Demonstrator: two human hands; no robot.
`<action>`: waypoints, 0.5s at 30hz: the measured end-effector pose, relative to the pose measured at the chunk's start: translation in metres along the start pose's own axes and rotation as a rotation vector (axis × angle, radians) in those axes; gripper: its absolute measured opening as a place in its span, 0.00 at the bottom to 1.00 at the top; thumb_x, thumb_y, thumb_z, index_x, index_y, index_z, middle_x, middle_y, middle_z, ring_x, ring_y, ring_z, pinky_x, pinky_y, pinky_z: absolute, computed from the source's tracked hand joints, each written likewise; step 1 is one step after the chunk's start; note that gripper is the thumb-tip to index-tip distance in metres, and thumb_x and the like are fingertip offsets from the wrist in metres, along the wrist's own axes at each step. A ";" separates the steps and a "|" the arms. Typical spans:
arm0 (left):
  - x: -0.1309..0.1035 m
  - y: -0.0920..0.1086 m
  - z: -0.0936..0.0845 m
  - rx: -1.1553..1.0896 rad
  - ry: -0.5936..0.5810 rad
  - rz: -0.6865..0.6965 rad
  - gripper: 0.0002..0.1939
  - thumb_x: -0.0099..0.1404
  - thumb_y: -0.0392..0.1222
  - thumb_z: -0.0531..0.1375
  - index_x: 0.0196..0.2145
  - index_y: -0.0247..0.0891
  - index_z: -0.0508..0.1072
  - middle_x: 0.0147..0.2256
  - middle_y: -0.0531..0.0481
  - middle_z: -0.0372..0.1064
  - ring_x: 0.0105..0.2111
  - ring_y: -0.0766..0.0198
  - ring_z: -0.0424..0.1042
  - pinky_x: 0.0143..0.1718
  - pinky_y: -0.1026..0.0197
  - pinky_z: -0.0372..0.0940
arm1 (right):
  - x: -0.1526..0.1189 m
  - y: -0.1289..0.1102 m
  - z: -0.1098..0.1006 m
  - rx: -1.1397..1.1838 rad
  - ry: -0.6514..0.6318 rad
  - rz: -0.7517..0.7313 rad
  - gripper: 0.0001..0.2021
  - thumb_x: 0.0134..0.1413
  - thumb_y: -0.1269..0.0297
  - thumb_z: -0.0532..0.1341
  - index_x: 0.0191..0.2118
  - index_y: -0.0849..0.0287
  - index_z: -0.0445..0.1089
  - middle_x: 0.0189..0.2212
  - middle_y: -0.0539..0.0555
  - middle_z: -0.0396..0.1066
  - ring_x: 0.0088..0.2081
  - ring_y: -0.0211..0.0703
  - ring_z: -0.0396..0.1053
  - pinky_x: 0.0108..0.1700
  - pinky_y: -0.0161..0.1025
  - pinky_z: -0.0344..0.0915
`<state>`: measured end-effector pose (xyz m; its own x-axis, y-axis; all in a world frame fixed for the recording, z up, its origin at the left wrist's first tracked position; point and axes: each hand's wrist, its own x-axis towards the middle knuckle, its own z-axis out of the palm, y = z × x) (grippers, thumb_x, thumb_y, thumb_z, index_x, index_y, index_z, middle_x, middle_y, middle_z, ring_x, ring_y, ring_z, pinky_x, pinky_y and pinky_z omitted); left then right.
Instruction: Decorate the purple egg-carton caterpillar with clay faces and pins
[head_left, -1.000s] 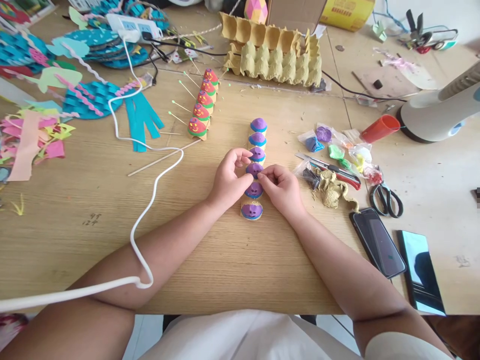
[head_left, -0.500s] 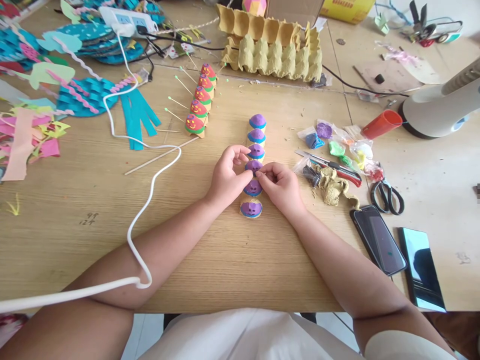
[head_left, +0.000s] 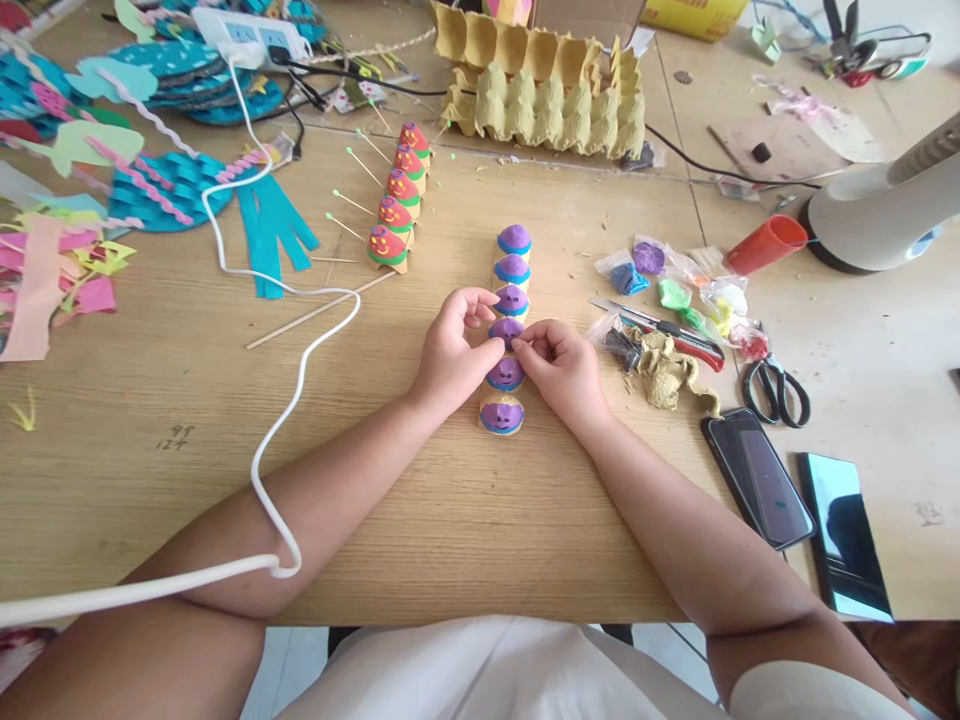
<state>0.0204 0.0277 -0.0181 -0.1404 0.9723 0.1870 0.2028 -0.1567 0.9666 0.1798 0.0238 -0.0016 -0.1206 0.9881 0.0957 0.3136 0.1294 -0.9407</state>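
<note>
A strip of egg carton cups (head_left: 502,416) covered in purple and blue clay runs away from me, with small dark eyes and mouths on the nearer cups. My left hand (head_left: 459,345) curls against its left side, thumb on a middle cup and index fingertip by the cup beyond. From the right, my right hand (head_left: 561,368) pinches thumb and index finger together at the face of that same middle cup. Whatever is between those fingertips is too small to make out.
Left of the strip stands a red and green egg carton caterpillar (head_left: 388,243). A white cable (head_left: 300,375) crosses my left forearm. To the right lie clay bags (head_left: 628,280), a utility knife (head_left: 675,338), scissors (head_left: 776,392) and two phones (head_left: 757,478). Egg cartons (head_left: 562,110) sit behind.
The view has shifted very slightly. Both hands stay at the same middle cup, with no clear change in their grip.
</note>
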 end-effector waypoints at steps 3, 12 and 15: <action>0.000 0.000 0.000 0.006 -0.001 -0.001 0.24 0.53 0.24 0.63 0.45 0.44 0.72 0.39 0.53 0.70 0.43 0.63 0.69 0.45 0.59 0.64 | 0.000 0.001 0.000 -0.002 0.005 -0.011 0.04 0.58 0.68 0.66 0.32 0.58 0.72 0.19 0.42 0.57 0.22 0.33 0.52 0.26 0.36 0.49; 0.000 0.001 0.000 -0.002 0.000 -0.006 0.23 0.52 0.25 0.63 0.45 0.44 0.72 0.39 0.53 0.70 0.42 0.62 0.68 0.45 0.59 0.64 | 0.001 0.002 0.000 -0.043 0.012 -0.010 0.04 0.59 0.67 0.66 0.32 0.57 0.72 0.19 0.43 0.58 0.23 0.34 0.53 0.27 0.36 0.51; 0.000 0.002 0.000 -0.005 0.002 -0.012 0.24 0.52 0.24 0.63 0.45 0.44 0.72 0.39 0.53 0.70 0.42 0.62 0.68 0.45 0.60 0.64 | 0.000 0.002 0.000 -0.045 0.013 -0.012 0.05 0.59 0.68 0.66 0.32 0.57 0.72 0.20 0.43 0.58 0.23 0.34 0.53 0.27 0.36 0.51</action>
<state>0.0210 0.0273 -0.0162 -0.1444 0.9738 0.1758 0.1963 -0.1460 0.9696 0.1799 0.0244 -0.0032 -0.1129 0.9873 0.1116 0.3544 0.1449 -0.9238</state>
